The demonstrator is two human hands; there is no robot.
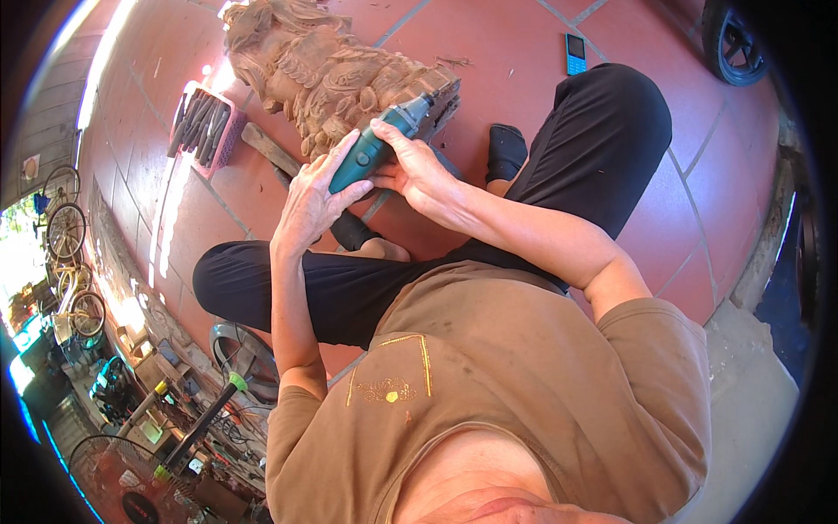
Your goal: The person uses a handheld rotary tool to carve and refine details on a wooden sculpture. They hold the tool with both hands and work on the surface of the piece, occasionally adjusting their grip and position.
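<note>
Both my hands are on a green handheld power grinder with a dark metal nose that points up and to the right. My left hand wraps the lower left end of its body. On the right side, my right hand grips it with the thumb laid along the top. Just beyond the tool lies a large carved wooden sculpture with deep relief. The tool's nose overlaps the sculpture's near right end in this view; I cannot tell whether they touch.
Left of the sculpture, a pink basket holds several dark carving tools. A wooden mallet-like piece lies beside it. A blue phone rests on the red tiles. A black wheel stands far right. A fan and clutter fill the lower left.
</note>
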